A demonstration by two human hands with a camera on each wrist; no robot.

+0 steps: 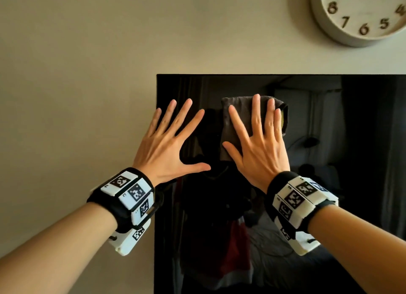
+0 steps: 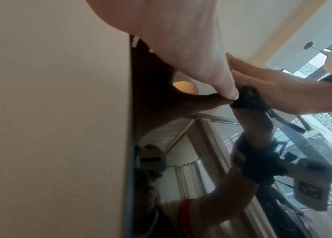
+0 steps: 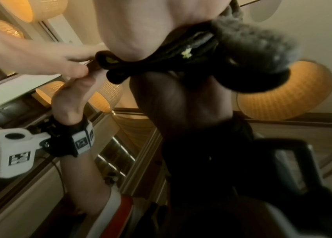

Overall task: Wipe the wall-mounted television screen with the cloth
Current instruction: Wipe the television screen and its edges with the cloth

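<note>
The black television screen [image 1: 342, 166] hangs on a beige wall and mirrors the room. A folded dark grey cloth [image 1: 230, 126] lies flat against the glass near the upper left corner. My right hand [image 1: 261, 148] presses it to the screen with straight, spread fingers. My left hand [image 1: 169, 144] lies open beside it, fingers spread over the screen's left edge and thumb on the glass. In the left wrist view the left thumb tip [image 2: 230, 91] touches the screen next to the cloth [image 2: 246, 99]. In the right wrist view the cloth [image 3: 258, 41] bunches under my palm.
A round white wall clock [image 1: 360, 14] hangs above and to the right of the television. Bare beige wall [image 1: 77, 84] spreads left of and above the screen. The screen runs on to the right and downward out of view.
</note>
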